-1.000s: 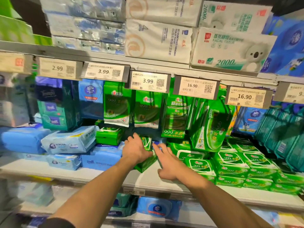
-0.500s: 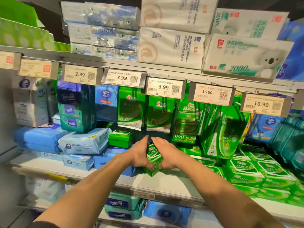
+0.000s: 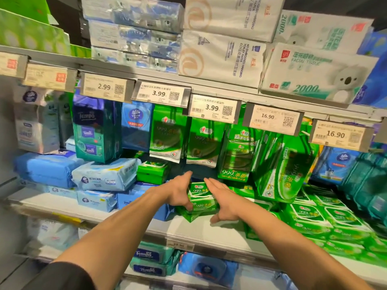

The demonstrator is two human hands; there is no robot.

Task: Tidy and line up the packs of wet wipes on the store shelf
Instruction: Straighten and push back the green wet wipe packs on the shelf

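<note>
A small stack of green wet wipe packs [image 3: 201,198] stands on the white shelf [image 3: 196,232] at its middle. My left hand [image 3: 178,193] clasps the stack's left side, thumb on the front face. My right hand [image 3: 225,200] presses flat against its right side, fingers stretched toward the back and thumb low by the shelf. The stack is squeezed between both palms and sits slightly askew. Its lower right part is hidden by my right hand.
Blue wipe packs [image 3: 104,176] are piled to the left, a green pack stack [image 3: 152,171] behind them. Flat green packs [image 3: 314,214] spread out at the right. Green pouches [image 3: 167,132] hang above, behind price tags [image 3: 211,108]. A Tempo box [image 3: 96,130] stands at left.
My hands were apart, the right one flat on the shelf; they have closed in on the green stack from both sides. The view has shifted left.
</note>
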